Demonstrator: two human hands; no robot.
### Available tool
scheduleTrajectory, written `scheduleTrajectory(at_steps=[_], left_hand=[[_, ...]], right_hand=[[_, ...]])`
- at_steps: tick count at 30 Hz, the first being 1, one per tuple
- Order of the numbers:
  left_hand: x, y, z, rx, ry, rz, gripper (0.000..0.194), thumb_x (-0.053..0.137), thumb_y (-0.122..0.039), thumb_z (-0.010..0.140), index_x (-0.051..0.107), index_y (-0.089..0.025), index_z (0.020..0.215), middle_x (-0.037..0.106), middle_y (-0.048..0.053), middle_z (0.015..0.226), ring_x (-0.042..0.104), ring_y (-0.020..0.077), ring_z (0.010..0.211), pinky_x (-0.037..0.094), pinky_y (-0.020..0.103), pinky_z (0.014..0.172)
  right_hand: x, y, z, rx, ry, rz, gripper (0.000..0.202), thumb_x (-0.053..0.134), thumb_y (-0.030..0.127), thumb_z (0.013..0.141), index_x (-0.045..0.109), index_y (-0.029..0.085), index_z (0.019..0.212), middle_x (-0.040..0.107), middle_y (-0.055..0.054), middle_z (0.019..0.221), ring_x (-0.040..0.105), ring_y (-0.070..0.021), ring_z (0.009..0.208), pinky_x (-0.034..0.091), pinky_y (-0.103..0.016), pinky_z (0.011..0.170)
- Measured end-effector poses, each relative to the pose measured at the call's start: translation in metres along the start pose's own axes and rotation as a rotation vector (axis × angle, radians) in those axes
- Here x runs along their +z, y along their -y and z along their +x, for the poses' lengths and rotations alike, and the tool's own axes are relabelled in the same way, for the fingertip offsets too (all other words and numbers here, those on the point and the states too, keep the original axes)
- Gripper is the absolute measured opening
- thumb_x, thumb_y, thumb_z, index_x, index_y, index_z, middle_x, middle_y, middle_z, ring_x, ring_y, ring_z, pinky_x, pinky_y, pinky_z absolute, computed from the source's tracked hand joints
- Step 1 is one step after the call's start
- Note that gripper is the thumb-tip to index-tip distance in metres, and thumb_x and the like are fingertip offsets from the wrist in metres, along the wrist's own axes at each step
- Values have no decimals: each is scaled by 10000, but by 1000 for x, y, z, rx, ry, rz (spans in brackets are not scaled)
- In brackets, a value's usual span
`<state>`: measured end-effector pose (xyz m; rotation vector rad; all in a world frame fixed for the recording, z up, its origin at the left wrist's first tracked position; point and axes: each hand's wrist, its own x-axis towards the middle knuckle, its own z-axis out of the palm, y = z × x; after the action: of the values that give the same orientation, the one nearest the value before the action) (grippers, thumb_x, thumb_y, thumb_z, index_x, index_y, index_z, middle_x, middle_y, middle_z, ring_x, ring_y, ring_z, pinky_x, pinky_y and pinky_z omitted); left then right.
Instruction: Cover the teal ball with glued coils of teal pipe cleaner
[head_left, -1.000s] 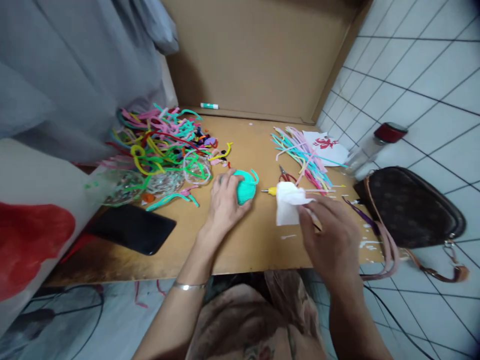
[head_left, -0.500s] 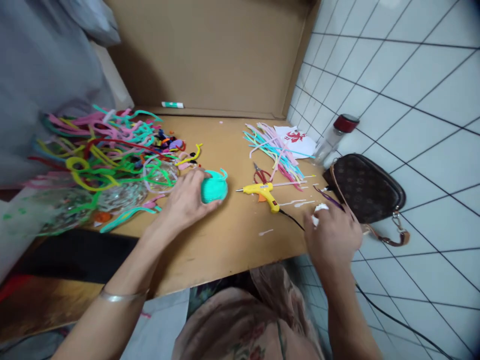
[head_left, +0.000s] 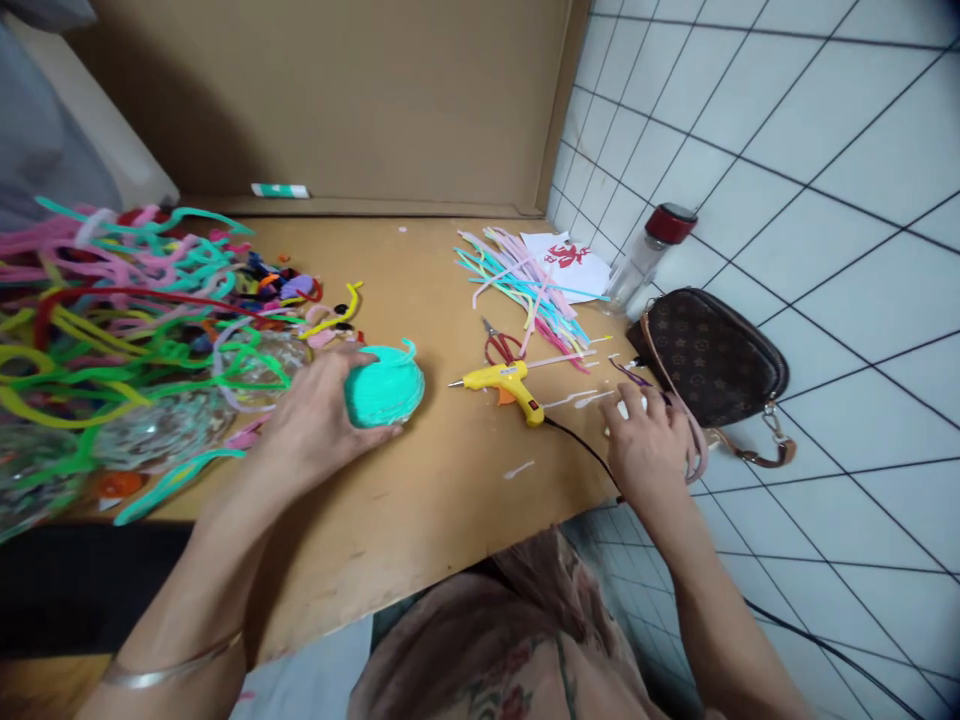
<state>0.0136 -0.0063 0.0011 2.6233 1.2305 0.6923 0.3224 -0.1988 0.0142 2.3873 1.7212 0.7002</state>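
Note:
My left hand [head_left: 315, 405] is closed around the side of a turquoise ball [head_left: 386, 388], which looks wound from a fuzzy strand. A short curled end sticks up from its top. At the table's right edge, my right hand [head_left: 646, 435] reaches down with its fingers apart over a small white crumpled piece [head_left: 622, 408], mostly hidden beneath them. Between the hands lies a yellow glue gun [head_left: 504, 385], its metal nozzle pointing left and its black cord running toward my right hand. Red-handled scissors [head_left: 502, 347] lie just behind the glue gun.
Tangled coloured pipe cleaners [head_left: 135, 300] cover the left side. More pastel pipe cleaners [head_left: 525, 285] lie at the back right, near a bottle with a red lid [head_left: 671, 224]. A brown handbag [head_left: 712, 355] stands by the tiled wall. A glue stick [head_left: 280, 190] lies against the cardboard back.
The view has shifted, so the table's contents sit farther left. My left hand still holds the ball, which appears larger. My right hand's fingers have spread over the white piece.

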Motion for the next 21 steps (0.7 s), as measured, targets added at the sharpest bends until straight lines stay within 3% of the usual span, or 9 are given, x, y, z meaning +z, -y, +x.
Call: scheduleTrajectory(at_steps=[5, 8, 11, 15, 19, 21], left_hand=[[-1, 2, -4, -30, -42, -49, 680, 776, -402, 726, 368, -289, 1258, 535, 69, 1378, 560, 348, 1259, 487, 517, 1033], [-2, 3, -5, -25, -59, -67, 687, 773, -407, 734, 350, -297, 1264, 506, 70, 1414, 550, 349, 1270, 487, 519, 1037], [-1, 4, -6, -38, -52, -40, 670, 777, -377, 744, 374, -267, 1268, 556, 91, 1326, 591, 342, 1196, 512, 500, 996], [0, 4, -6, -29, -82, -83, 687, 800, -378, 701, 420, -225, 1252, 587, 123, 1269, 609, 345, 1175, 522, 482, 981], [-1, 3, -5, -28, -82, -158, 694, 798, -391, 676, 446, -208, 1245, 586, 139, 1293, 585, 352, 1229, 493, 484, 1021], [-2, 3, -5, -14, -71, -192, 683, 791, -382, 684, 448, -206, 1248, 579, 146, 1316, 576, 340, 1246, 477, 480, 1042]], right_hand=[[17, -11, -8, -11, 155, -36, 267, 484, 146, 906, 724, 178, 1021, 642, -166, 1266, 497, -331, 1179, 353, -465, 890], [19, -16, -13, 89, 192, -55, 271, 464, 127, 911, 734, 131, 939, 686, -202, 1117, 547, -341, 1100, 369, -467, 839], [14, -18, -12, 72, 178, -42, 248, 486, 145, 913, 724, 112, 975, 679, -215, 1162, 552, -354, 1137, 378, -481, 870], [-6, 4, 4, -35, -27, 104, 298, 524, 184, 913, 649, 140, 1180, 621, -197, 1323, 532, -352, 1210, 398, -495, 927], [-38, 51, 38, -287, -317, 611, 315, 537, 220, 928, 594, 172, 1234, 636, -172, 1265, 581, -288, 1173, 465, -442, 933], [-51, 77, 59, -408, -373, 850, 335, 541, 218, 930, 570, 197, 1263, 630, -152, 1278, 579, -255, 1199, 479, -423, 965]])
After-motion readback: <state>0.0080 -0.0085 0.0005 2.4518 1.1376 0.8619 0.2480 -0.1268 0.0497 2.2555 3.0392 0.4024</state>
